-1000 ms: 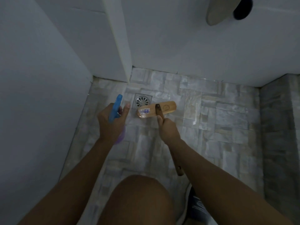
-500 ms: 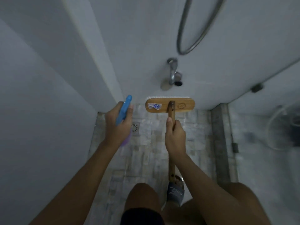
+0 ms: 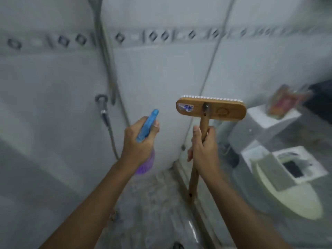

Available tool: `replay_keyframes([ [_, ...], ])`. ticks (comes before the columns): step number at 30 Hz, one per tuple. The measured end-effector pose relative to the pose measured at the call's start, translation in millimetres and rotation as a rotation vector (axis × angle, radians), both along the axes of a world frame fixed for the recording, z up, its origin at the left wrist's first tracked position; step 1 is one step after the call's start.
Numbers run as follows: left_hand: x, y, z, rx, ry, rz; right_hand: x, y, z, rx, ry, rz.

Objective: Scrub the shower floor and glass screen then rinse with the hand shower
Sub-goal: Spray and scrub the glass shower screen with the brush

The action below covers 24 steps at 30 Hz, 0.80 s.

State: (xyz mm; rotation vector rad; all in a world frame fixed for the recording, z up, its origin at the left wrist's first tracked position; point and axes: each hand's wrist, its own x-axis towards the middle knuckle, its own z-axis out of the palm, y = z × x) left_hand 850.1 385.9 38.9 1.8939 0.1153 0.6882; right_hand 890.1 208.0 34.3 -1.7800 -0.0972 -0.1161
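My left hand (image 3: pixel 138 142) grips a spray bottle (image 3: pixel 145 129) with a blue trigger head and a purple body that shows below my fist. My right hand (image 3: pixel 203 150) holds the wooden handle of a scrub brush (image 3: pixel 211 109), raised upright, its white bristles facing away from me toward the glass screen (image 3: pixel 269 78) on the right. The glass screen's lower edge meets the stone-pattern shower floor (image 3: pixel 152 203). A shower hose (image 3: pixel 107 56) hangs down the white tiled wall to a valve (image 3: pixel 101 99) on the left.
Through the glass on the right stand a toilet (image 3: pixel 287 191) with its cistern and a white ledge (image 3: pixel 273 115) holding a colourful packet. The tiled wall carries a patterned border strip (image 3: pixel 152 35). The image is motion-blurred.
My view has swung up from the floor and drain to the wall and glass screen. Both hands rose with it, lifting the brush head from floor level to chest height.
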Motion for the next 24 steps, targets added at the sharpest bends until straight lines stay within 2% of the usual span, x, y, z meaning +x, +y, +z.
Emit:
replay_keyframes([
  [7, 82.7, -110.7, 207.1, -0.055, -0.201, -0.242, 33.4, -111.1, 229.3, 0.084, -0.259, -0.196],
  [13, 120.6, -205.4, 321.9, -0.109, -0.346, -0.452, 24.4, -188.5, 365.9, 0.061, -0.492, -0.370],
  [16, 127.9, -243.9, 352.9, -0.142, -0.401, -0.565, 6.3, -215.3, 413.6, -0.015, -0.636, -0.465],
  [21, 126.2, -279.6, 366.4, -0.225, -0.384, -0.730, -20.9, -234.8, 445.6, -0.118, -0.687, -0.636],
  [24, 121.4, -294.5, 382.3, -0.187, -0.416, -0.818, -36.2, -236.7, 451.7, -0.147, -0.681, -0.734],
])
